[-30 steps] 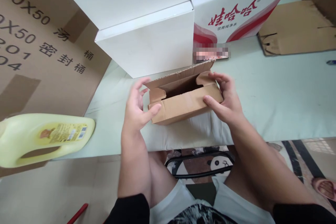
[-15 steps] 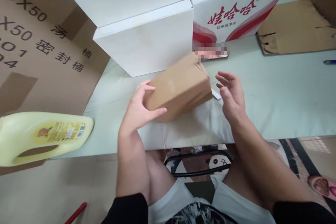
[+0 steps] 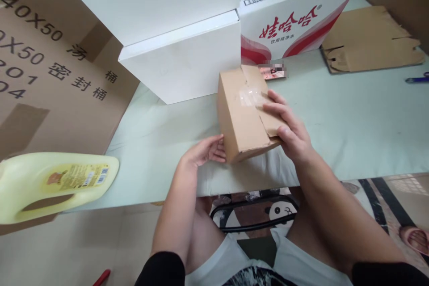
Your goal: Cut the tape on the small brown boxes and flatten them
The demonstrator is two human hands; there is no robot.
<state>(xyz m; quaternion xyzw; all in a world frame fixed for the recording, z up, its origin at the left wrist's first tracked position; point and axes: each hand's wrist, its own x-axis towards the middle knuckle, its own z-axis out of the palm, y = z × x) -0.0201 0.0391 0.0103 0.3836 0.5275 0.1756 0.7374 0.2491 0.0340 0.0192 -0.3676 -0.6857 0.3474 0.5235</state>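
Note:
A small brown cardboard box (image 3: pixel 237 120) stands tilted over the near part of the table, its flapped face with a strip of clear tape (image 3: pixel 251 97) turned up. My right hand (image 3: pixel 290 127) grips the box at its right side, fingers spread over the flap and thumb at the near corner. Against the lower left side of the box, my left hand (image 3: pixel 209 149) presses with curled fingers, some of them partly hidden. Whether the box's underside rests on the table cannot be seen.
White boxes (image 3: pixel 187 58) and a red-and-white carton (image 3: pixel 295 27) stand behind. A large brown carton (image 3: pixel 67 111) and a pale yellow jug (image 3: pixel 60 183) are at left. Flattened cardboard (image 3: pixel 368 40), a blue pen (image 3: pixel 415 80) and a phone-like object (image 3: pixel 275 71) lie on the green cloth (image 3: pixel 351 120).
The box has turned, so its taped flap side now faces up. My right hand has closed on its right side, while my left hand has shifted lower and to the right along it.

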